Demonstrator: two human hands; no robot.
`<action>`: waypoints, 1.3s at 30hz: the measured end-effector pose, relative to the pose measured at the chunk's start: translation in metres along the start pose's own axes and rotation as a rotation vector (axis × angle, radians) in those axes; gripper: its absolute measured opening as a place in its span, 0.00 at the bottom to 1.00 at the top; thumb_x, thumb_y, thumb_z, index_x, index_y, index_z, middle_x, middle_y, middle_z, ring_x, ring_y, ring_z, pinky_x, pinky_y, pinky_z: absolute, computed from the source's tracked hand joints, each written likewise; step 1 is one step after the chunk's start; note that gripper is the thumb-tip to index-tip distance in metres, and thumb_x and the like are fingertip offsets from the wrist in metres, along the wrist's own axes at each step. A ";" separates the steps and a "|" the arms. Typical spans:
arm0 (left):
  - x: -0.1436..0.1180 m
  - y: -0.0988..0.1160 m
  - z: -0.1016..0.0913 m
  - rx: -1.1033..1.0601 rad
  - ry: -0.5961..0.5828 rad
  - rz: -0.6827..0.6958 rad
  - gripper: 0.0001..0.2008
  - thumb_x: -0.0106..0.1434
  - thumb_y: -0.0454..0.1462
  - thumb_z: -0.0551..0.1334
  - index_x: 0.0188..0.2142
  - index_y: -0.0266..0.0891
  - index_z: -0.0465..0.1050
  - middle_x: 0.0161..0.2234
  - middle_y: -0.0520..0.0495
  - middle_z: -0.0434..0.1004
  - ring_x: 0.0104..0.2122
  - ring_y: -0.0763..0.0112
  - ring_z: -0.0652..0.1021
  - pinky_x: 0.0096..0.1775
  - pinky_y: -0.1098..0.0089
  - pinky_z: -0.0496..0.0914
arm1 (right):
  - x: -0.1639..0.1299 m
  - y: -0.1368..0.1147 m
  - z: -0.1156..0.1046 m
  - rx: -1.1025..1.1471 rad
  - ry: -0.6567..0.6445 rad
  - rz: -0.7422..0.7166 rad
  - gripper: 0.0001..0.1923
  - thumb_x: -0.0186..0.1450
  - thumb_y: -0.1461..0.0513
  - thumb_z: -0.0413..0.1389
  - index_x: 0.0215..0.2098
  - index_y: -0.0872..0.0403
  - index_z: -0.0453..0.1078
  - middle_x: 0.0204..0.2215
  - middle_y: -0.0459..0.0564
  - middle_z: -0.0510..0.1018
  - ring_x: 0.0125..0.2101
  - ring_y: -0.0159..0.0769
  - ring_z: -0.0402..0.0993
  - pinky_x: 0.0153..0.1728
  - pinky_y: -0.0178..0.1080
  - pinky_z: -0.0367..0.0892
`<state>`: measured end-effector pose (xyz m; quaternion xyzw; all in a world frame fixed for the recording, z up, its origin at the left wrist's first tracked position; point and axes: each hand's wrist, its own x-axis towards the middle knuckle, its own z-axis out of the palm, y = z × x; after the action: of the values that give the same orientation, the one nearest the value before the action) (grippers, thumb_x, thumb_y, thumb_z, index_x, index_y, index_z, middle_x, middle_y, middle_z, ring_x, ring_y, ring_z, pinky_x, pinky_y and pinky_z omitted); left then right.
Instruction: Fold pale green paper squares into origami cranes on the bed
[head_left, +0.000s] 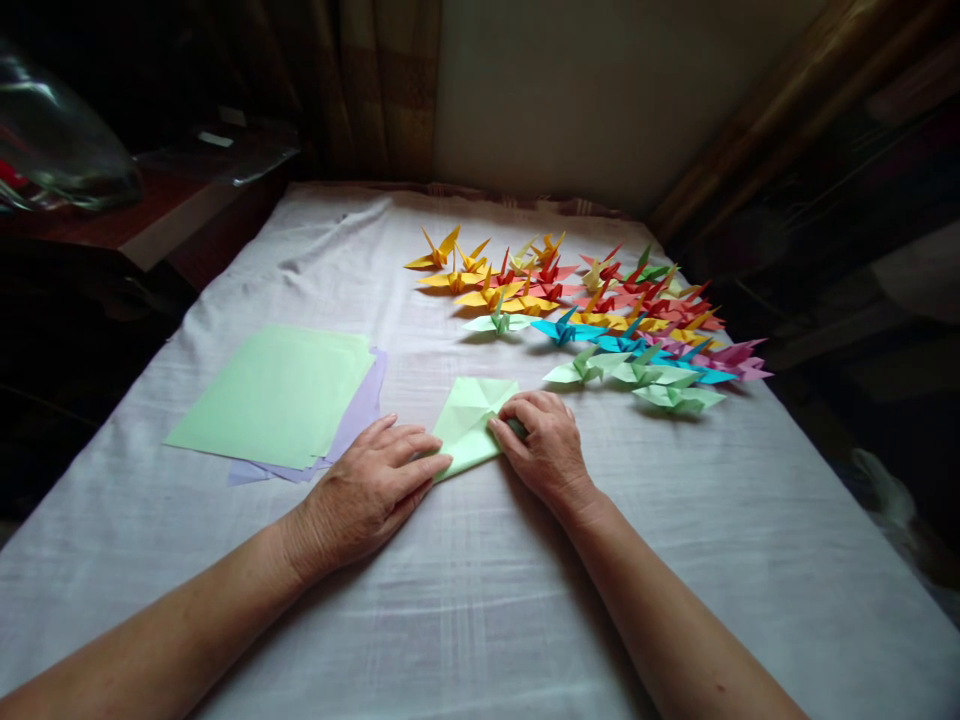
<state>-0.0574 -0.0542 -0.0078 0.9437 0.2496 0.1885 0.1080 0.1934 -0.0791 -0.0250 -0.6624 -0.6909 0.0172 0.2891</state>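
Observation:
A pale green sheet of origami paper [471, 412], creased and partly folded along its near edge, lies on the cloth between my hands. My left hand [379, 480] rests flat, fingers stretched out, its fingertips touching the paper's left corner. At the paper's right side, my right hand [544, 440] has its fingers curled and pinched on the edge; they cover that part of the fold. Left of my left hand is a stack of flat green paper sheets [270, 395], with purple sheets [360, 405] sticking out beneath.
Several folded paper cranes stand in rows at the back right, among them a yellow crane [439, 252], a blue crane [564, 328] and a green crane [679, 396]. A white cloth [450, 620] covers the table. A dark wooden surface [187, 215] with clear plastic borders the left.

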 end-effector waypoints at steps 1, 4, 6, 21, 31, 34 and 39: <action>0.000 0.000 0.000 0.013 0.003 0.013 0.15 0.72 0.35 0.52 0.53 0.44 0.74 0.53 0.45 0.78 0.54 0.61 0.75 0.62 0.50 0.61 | 0.000 0.000 0.000 0.000 0.004 0.003 0.07 0.66 0.59 0.58 0.29 0.50 0.72 0.36 0.49 0.79 0.39 0.41 0.71 0.44 0.43 0.62; -0.001 -0.001 0.001 0.040 -0.012 0.059 0.16 0.73 0.34 0.51 0.55 0.42 0.73 0.55 0.45 0.77 0.58 0.58 0.74 0.63 0.48 0.59 | 0.000 -0.001 0.000 0.000 0.010 0.013 0.06 0.65 0.60 0.59 0.29 0.50 0.72 0.36 0.49 0.79 0.40 0.41 0.71 0.44 0.43 0.61; -0.002 -0.002 0.001 0.039 -0.041 0.074 0.17 0.73 0.35 0.51 0.56 0.41 0.72 0.57 0.45 0.77 0.59 0.57 0.73 0.63 0.48 0.59 | 0.000 -0.002 0.000 0.003 0.004 0.018 0.06 0.65 0.60 0.59 0.30 0.50 0.72 0.36 0.49 0.79 0.40 0.41 0.71 0.45 0.43 0.61; 0.000 0.003 0.000 0.039 -0.088 0.046 0.17 0.73 0.41 0.52 0.56 0.39 0.71 0.57 0.43 0.76 0.60 0.56 0.72 0.65 0.49 0.56 | 0.001 -0.004 -0.001 -0.002 -0.012 0.058 0.02 0.64 0.60 0.59 0.34 0.50 0.72 0.37 0.50 0.78 0.41 0.43 0.69 0.45 0.44 0.61; -0.001 0.003 0.001 0.062 -0.063 0.052 0.17 0.73 0.42 0.53 0.55 0.40 0.72 0.57 0.45 0.76 0.59 0.57 0.72 0.65 0.51 0.55 | 0.001 -0.005 -0.003 -0.008 -0.040 0.027 0.04 0.65 0.60 0.59 0.32 0.50 0.72 0.38 0.49 0.78 0.42 0.42 0.70 0.45 0.43 0.60; -0.001 0.004 0.001 0.091 -0.063 0.067 0.17 0.73 0.42 0.54 0.55 0.40 0.72 0.56 0.45 0.77 0.58 0.57 0.73 0.65 0.52 0.54 | -0.001 -0.011 -0.005 -0.053 -0.063 0.031 0.06 0.64 0.56 0.60 0.32 0.50 0.71 0.40 0.50 0.77 0.43 0.44 0.69 0.45 0.44 0.59; 0.002 0.007 -0.002 0.140 -0.065 0.098 0.17 0.73 0.41 0.54 0.56 0.39 0.72 0.56 0.43 0.77 0.57 0.57 0.74 0.66 0.50 0.54 | -0.009 -0.025 -0.004 -0.139 -0.072 0.042 0.20 0.58 0.46 0.64 0.39 0.51 0.69 0.45 0.55 0.75 0.47 0.49 0.67 0.47 0.47 0.59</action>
<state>-0.0538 -0.0594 -0.0032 0.9656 0.2122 0.1448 0.0405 0.1722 -0.0916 -0.0149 -0.6944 -0.6862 -0.0009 0.2167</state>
